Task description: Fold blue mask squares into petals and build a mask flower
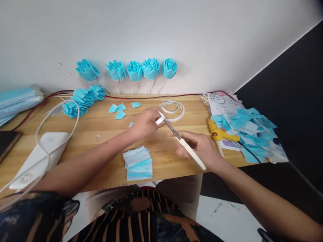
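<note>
In my right hand (198,148) is a pair of scissors (189,152) with cream handles, its blades pointing up and left. My left hand (150,119) pinches a small whitish piece of fabric (159,120) right at the blade tips. Whether the blades are cutting into it cannot be made out. Below my hands lies a stack of light blue fabric rectangles (138,164) near the table's front edge. Several cut blue petal-shaped pieces (120,115) are scattered beyond my left forearm.
Blue fabric flowers on sticks (134,70) lean against the wall, and more flowers (80,99) lie on the table. At right are a yellow glue gun (221,132) and blue scraps (251,126). A white power bank (42,154), cable and phone (3,145) occupy the left.
</note>
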Demonstrator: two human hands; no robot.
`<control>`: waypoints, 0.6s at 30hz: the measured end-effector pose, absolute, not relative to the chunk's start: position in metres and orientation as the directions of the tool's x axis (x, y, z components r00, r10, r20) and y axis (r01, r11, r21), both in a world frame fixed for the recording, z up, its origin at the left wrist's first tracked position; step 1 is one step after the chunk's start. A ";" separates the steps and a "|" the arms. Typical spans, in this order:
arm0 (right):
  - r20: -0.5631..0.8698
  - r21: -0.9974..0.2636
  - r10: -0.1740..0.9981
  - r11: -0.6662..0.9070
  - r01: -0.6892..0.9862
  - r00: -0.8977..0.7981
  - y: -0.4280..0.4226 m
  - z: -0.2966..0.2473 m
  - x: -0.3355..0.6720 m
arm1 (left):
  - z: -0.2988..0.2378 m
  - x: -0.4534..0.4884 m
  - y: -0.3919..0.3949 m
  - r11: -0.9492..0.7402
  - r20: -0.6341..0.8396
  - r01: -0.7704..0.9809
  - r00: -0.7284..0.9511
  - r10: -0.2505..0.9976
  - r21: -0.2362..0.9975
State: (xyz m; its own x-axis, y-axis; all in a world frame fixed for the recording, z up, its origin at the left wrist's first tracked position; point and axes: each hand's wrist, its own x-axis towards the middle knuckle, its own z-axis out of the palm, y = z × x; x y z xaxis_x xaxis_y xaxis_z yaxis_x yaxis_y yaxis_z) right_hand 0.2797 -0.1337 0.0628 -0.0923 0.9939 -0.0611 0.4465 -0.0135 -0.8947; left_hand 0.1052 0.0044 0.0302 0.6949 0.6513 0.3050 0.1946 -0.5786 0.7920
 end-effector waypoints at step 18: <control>-0.244 -0.936 0.966 -0.211 0.282 -0.085 -0.125 0.025 0.300 | 0.037 0.088 -0.021 0.049 -0.081 0.069 0.613 0.786 0.996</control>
